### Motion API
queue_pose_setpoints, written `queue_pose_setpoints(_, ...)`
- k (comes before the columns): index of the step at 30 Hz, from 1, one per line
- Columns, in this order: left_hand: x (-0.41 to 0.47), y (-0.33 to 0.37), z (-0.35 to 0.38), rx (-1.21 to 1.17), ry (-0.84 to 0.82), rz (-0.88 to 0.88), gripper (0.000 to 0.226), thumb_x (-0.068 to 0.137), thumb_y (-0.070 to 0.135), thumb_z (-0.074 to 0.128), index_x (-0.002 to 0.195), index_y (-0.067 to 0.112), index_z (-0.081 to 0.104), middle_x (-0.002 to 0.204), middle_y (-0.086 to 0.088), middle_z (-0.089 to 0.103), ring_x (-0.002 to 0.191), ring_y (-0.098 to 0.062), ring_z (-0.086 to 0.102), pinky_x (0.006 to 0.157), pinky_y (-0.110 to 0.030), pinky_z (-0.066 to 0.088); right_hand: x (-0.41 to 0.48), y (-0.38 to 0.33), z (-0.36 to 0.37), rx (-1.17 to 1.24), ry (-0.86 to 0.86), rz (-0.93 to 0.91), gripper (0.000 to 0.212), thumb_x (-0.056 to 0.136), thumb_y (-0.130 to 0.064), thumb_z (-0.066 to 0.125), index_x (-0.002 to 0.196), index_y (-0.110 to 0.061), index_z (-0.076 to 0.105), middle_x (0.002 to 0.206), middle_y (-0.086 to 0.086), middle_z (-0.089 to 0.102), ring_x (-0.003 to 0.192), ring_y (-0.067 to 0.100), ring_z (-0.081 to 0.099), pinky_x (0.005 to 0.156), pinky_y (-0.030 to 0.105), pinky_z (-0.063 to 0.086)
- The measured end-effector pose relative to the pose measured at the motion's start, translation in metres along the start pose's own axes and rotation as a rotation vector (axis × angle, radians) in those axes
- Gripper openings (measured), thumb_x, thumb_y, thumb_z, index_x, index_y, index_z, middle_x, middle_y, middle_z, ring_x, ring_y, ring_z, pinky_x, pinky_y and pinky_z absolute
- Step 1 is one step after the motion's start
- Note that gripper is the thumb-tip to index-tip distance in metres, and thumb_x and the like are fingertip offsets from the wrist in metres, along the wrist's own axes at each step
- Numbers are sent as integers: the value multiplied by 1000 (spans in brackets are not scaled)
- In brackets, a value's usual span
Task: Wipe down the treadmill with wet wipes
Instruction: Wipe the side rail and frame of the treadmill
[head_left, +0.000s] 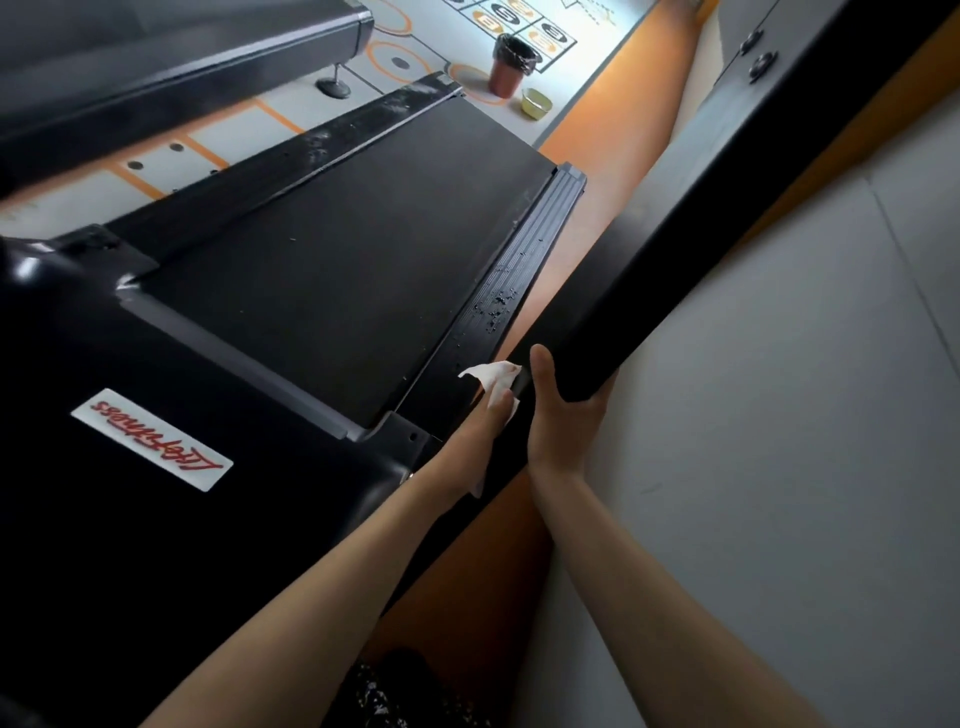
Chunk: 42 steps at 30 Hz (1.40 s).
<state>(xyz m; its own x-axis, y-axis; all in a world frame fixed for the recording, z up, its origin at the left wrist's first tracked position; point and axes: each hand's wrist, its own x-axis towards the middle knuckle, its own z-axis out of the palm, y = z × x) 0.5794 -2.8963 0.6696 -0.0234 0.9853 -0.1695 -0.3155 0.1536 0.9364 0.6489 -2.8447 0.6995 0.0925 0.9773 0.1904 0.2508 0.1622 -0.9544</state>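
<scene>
From over the person's shoulders, the treadmill (218, 525) fills the left and middle of the view, its dark belt (337, 249) running away towards the far floor. The left hand (480, 423) reaches out to the near end of the right side rail (511, 280), holding a white wipe (492, 375). The wipe bunches out past the fingertips and a corner hangs below the wrist. It sits just beside the lower end of the black handrail (685, 223); whether it presses on the handrail or on the rail beneath, I cannot tell. The right hand (563, 415) grasps that end of the handrail, thumb laid along the top and fingers wrapped underneath. Water droplets (498, 306) speckle the ribbed side rail just beyond the wipe. A white label with red lettering (150, 439) lies on the glossy front cover. Far off on the patterned floor (571, 57) stand a brown bin with a black liner (511, 65) and, just beside it, a yellowish bowl (537, 103). A second machine (171, 57) lies along the upper left, and a grey wall (779, 415) fills the right.
</scene>
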Motion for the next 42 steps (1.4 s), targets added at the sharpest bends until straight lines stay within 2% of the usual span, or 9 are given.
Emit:
queue_pose_setpoints(3,-6,-4,0,9,16,-15,49,105,46,18,152,34,19,150,15,31,142,-22,32,110,-37,33,-11,14,0,-27,-18,35,81,75,-23,84,144,-17,41,124,-19,53,113,-10,52,94,5,39)
queue_pose_setpoints(7,-2,-7,-4,-46,8,-113,48,101,58,17,145,44,28,147,19,37,138,-7,34,108,-41,39,-20,26,3,-29,-14,86,82,79,-22,81,147,-19,35,113,-35,41,97,-34,41,85,-5,33)
queue_pose_setpoints(12,6,-6,-9,-50,-35,-114,28,105,46,18,129,43,32,110,35,41,86,37,41,74,4,37,-22,25,3,-76,12,96,77,79,-25,80,144,-19,39,129,-18,51,111,-17,50,96,7,41)
queue_pose_setpoints(14,13,-7,-12,-77,-64,-131,30,104,48,20,129,40,35,112,32,46,90,32,45,74,2,38,-24,23,4,-57,33,100,87,75,-35,82,147,-14,38,141,-3,50,126,4,50,106,18,41)
queue_pose_setpoints(17,28,-16,-20,-121,-91,-185,49,100,58,26,140,33,40,132,8,54,113,4,54,89,-14,42,-26,21,6,-40,46,71,99,65,-54,73,148,-12,37,143,1,50,127,7,49,105,18,41)
queue_pose_setpoints(21,58,-15,-24,-48,-101,-194,86,77,81,35,152,44,15,162,8,15,148,-13,14,119,-38,17,-25,22,6,-21,66,52,98,66,-50,71,146,-5,38,142,7,51,125,6,50,99,8,41)
queue_pose_setpoints(24,79,-19,-24,-57,-93,-208,99,65,86,36,152,46,10,163,13,3,150,-12,-3,122,-50,4,-24,23,6,-36,49,58,98,67,-51,70,147,-7,36,141,6,51,126,8,50,101,12,43)
queue_pose_setpoints(29,97,-34,-27,-70,-96,-209,97,64,96,37,149,51,21,161,13,19,149,-16,13,121,-50,11,-26,25,7,-52,70,72,100,65,-54,70,148,-10,35,143,5,50,130,13,50,108,29,42)
queue_pose_setpoints(42,68,-62,-35,-188,-65,-314,114,57,94,49,153,40,20,159,-3,26,143,-24,31,116,-50,28,-24,27,4,-30,32,36,99,67,-50,71,148,-6,34,141,7,50,125,5,50,100,10,41)
